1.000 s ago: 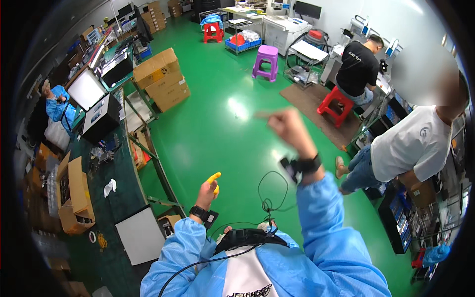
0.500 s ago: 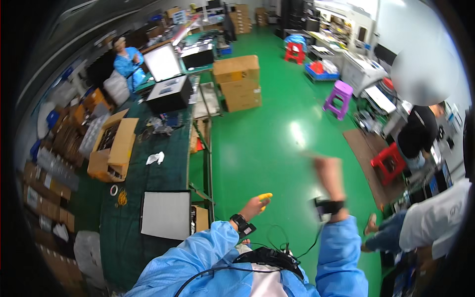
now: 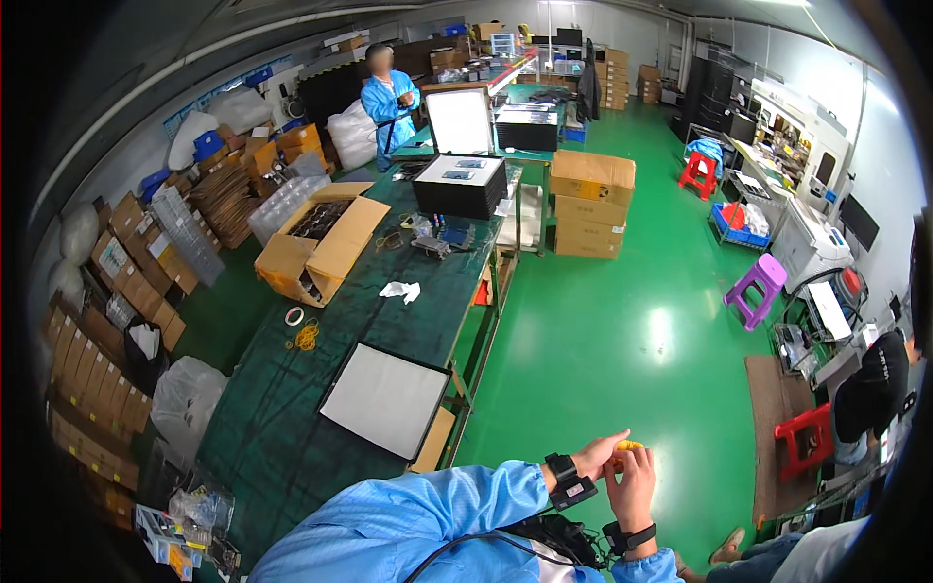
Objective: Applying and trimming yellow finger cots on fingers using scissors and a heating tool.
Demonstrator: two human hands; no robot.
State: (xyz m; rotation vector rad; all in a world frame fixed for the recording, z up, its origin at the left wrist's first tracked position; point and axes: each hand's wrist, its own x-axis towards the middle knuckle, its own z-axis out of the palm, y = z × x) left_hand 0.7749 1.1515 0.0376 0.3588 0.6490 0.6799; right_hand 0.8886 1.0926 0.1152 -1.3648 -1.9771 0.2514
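My left hand [image 3: 595,455] and my right hand [image 3: 634,489] meet in front of my body, above the green floor. A yellow finger cot [image 3: 630,445], of the sort seen on my left fingertips, shows between them. The bent fingers of my right hand close round it and the left fingertips. The left fingers reach out toward the right hand, their ends partly covered by it. Black straps with small devices circle both wrists, below them blue sleeves. A black cable runs along my front.
To my left stands a long green-topped table [image 3: 272,408] bearing a white-faced black-rimmed panel [image 3: 386,398], an open carton [image 3: 335,243], tape roll [image 3: 294,316] and white cloth [image 3: 399,291]. Stacked cartons [image 3: 591,209], a purple stool [image 3: 756,291] and red stool [image 3: 807,437] stand beyond. Other people are nearby.
My hands were apart, the right one blurred by motion; now they have come together at the yellow finger cot. The view has swung left, so the table shows more fully.
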